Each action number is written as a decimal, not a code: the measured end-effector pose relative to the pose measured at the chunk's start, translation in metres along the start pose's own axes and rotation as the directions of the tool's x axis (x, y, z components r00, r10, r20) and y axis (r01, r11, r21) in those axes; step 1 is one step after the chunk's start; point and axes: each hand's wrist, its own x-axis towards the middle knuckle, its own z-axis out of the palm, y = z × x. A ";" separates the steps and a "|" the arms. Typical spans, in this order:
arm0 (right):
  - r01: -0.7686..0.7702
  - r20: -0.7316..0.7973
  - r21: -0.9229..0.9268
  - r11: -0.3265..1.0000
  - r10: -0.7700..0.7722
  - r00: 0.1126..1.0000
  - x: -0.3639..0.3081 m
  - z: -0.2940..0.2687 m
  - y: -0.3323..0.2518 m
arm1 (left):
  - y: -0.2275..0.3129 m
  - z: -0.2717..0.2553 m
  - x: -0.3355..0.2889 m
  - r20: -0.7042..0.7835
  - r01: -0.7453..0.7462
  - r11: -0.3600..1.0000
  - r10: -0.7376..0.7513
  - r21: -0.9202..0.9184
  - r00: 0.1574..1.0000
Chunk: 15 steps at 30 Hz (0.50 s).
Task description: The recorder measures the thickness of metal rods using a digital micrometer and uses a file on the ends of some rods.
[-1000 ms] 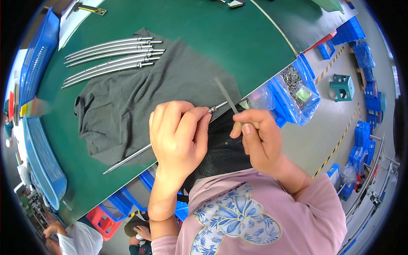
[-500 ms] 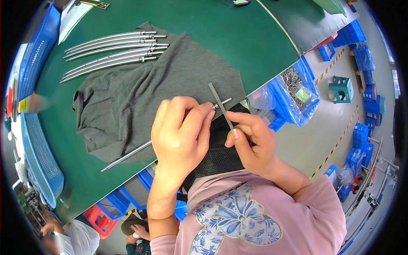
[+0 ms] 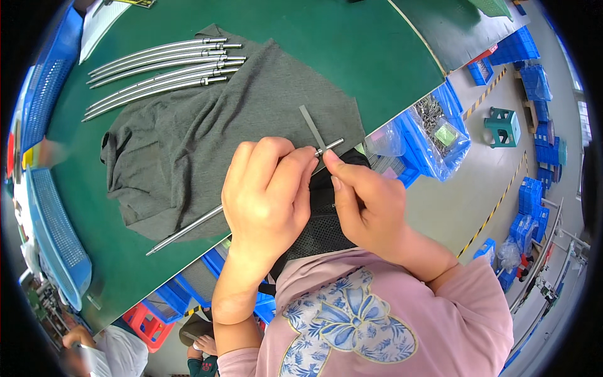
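Observation:
My left hand is closed around a slim metal rod, whose long end slants down to the left over the table edge side. The rod's short stepped tip pokes out past my left fingertips. My right hand pinches a flat grey strip, like a file, which crosses the rod near that tip. Its lower part is hidden by my right fingers. Under both lies a dark grey cloth spread on the green table. Several similar metal rods rest side by side on the cloth's upper left.
Blue baskets stand along the left table edge. At the right edge sits a blue bin lined with plastic and filled with small metal parts. A green stool is on the floor. Two other people are at the lower left.
My right hand has slid up and left along the rod's tip, pushing the strip further up. My left hand has stayed closed on the rod in nearly the same place.

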 end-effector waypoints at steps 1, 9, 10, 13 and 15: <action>0.026 -0.007 -0.024 0.999 -0.026 1.000 0.000 0.002 0.001 | 0.000 0.000 0.000 -0.006 0.001 1.000 -0.001 -0.002 1.000; 0.130 -0.014 -0.133 0.983 -0.133 0.991 -0.004 0.003 0.005 | 0.000 0.001 0.000 -0.011 -0.016 1.000 0.016 0.001 1.000; 0.162 -0.043 -0.131 0.978 -0.169 0.985 -0.002 0.006 0.007 | 0.000 0.001 0.000 -0.017 -0.015 1.000 0.015 0.007 1.000; 0.125 0.077 -0.237 0.963 -0.110 0.991 -0.020 -0.003 0.002 | -0.001 0.002 -0.001 -0.018 -0.010 1.000 0.010 -0.014 1.000; 0.124 0.066 -0.207 0.970 -0.113 0.991 -0.016 -0.004 0.001 | -0.001 0.001 0.000 -0.017 -0.018 1.000 0.018 -0.005 1.000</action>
